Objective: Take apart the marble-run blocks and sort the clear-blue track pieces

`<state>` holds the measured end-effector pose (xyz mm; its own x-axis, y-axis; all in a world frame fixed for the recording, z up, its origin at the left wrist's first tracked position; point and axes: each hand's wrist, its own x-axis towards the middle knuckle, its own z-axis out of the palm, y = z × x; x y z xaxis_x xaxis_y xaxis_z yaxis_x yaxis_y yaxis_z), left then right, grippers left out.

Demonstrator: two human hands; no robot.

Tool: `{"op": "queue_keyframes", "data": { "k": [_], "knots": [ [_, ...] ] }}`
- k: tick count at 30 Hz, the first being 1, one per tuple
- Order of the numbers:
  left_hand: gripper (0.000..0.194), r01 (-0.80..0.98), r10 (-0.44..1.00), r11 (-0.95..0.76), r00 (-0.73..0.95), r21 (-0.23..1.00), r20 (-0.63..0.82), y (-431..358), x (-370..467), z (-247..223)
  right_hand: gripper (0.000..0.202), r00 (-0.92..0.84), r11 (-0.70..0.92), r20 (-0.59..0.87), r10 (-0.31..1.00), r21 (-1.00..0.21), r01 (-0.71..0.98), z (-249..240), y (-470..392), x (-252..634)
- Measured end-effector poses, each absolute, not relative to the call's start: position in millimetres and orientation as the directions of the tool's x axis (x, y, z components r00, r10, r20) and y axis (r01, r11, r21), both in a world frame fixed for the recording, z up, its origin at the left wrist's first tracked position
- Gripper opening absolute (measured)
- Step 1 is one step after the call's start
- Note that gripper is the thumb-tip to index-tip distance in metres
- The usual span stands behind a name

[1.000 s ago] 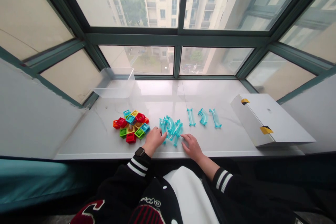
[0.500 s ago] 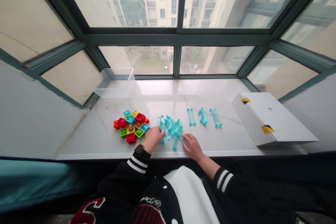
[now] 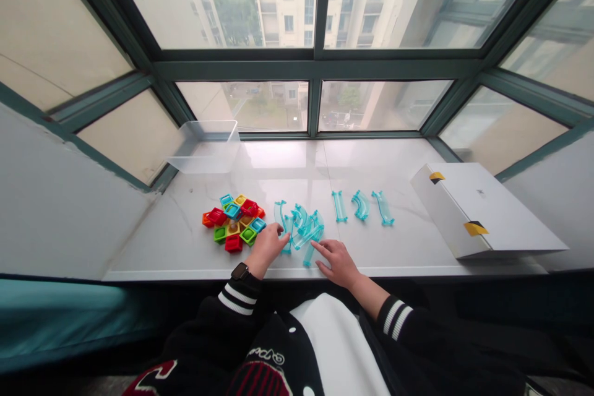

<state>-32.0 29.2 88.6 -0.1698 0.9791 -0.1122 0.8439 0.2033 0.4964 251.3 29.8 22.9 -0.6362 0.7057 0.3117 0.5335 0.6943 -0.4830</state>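
Note:
Several translucent light-blue toy track pieces (image 3: 309, 232) lie in a loose heap on the white sill. My left hand (image 3: 268, 246), with a dark watch at its wrist, is at the heap's left side. Its thumb and index finger are around the lower end of a curved track piece (image 3: 279, 213); the exact contact is partly hidden. On the heap's right, my right hand (image 3: 340, 262) has its index finger stretched to the near pieces and its thumb held apart. Three separate pieces, one straight (image 3: 339, 206), one bent (image 3: 361, 205) and one wavy (image 3: 383, 208), stand in a row farther right.
Left of my left hand sits a pile of red, green, yellow, blue and orange blocks (image 3: 233, 244). A clear plastic bin (image 3: 204, 164) stands at the back left. To the right is a white box (image 3: 487, 210) with yellow-black tape. Window frames (image 3: 315, 69) enclose the sill.
My left hand has shifted slightly left, and the curved track piece there now sits apart from its neighbour. My right index finger has reached further left over the near pieces.

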Motion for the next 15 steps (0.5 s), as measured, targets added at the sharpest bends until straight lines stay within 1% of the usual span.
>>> {"op": "queue_keyframes", "data": {
  "k": [2,6,8,11,15],
  "knots": [
    [0.027,0.845,0.981,0.194,-0.160,0.498,-0.110,26.0,-31.0,87.7,0.063,-0.629,0.686,0.307,0.714,-0.485,0.542,23.7,29.7,251.0],
    [0.042,0.853,0.982,0.190,-0.165,0.485,-0.095,21.4,-30.2,84.9,0.063,-0.622,0.669,0.289,0.728,-0.498,0.552,23.1,30.4,250.5],
    [0.044,0.852,0.982,0.189,-0.168,0.488,-0.087,20.1,-30.4,83.9,0.064,-0.625,0.667,0.282,0.728,-0.499,0.552,23.2,30.4,250.3],
    [0.038,0.836,0.979,0.200,-0.192,0.511,-0.069,19.0,-31.5,84.3,0.063,-0.625,0.666,0.280,0.728,-0.506,0.549,24.0,30.4,250.2],
    [0.028,0.782,0.968,0.216,-0.251,0.585,-0.023,20.0,-37.2,86.0,0.063,-0.621,0.662,0.283,0.731,-0.513,0.546,23.0,30.8,250.4]
  ]
}}
